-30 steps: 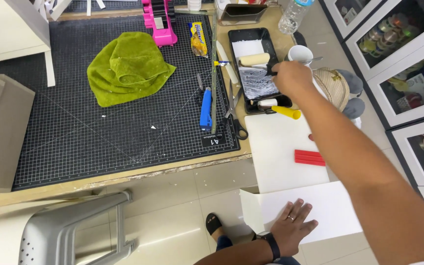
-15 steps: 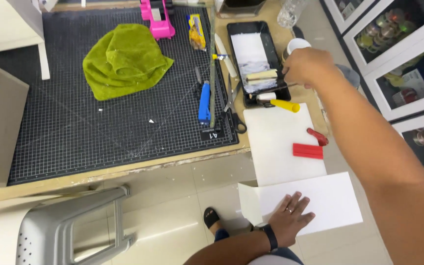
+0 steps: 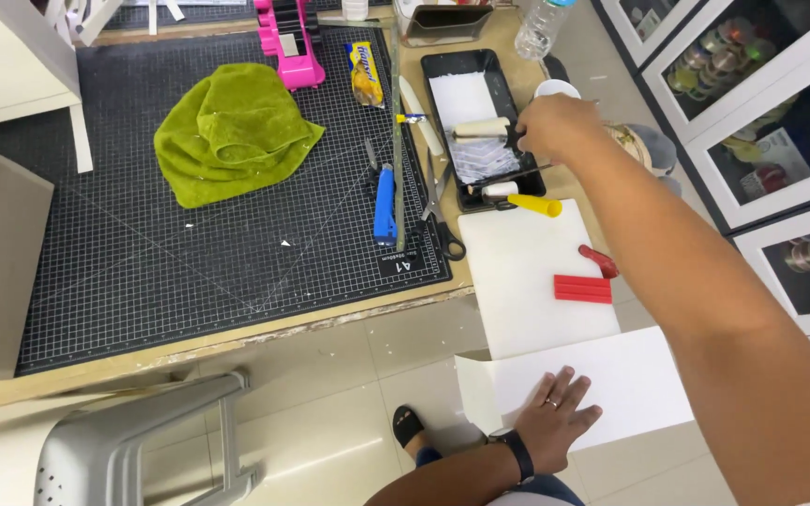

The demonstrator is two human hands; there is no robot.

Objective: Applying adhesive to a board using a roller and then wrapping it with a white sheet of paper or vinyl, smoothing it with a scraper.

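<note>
My left hand (image 3: 555,419) lies flat, fingers spread, on a folded white card sheet (image 3: 611,379) nearest me. Beyond it, a white board (image 3: 527,281) carries a red block (image 3: 583,289). Farther off, my right hand (image 3: 555,126) is closed on the handle of a paint roller (image 3: 482,129), which rests in the black tray (image 3: 442,70) on the worktop (image 3: 330,314).
</note>
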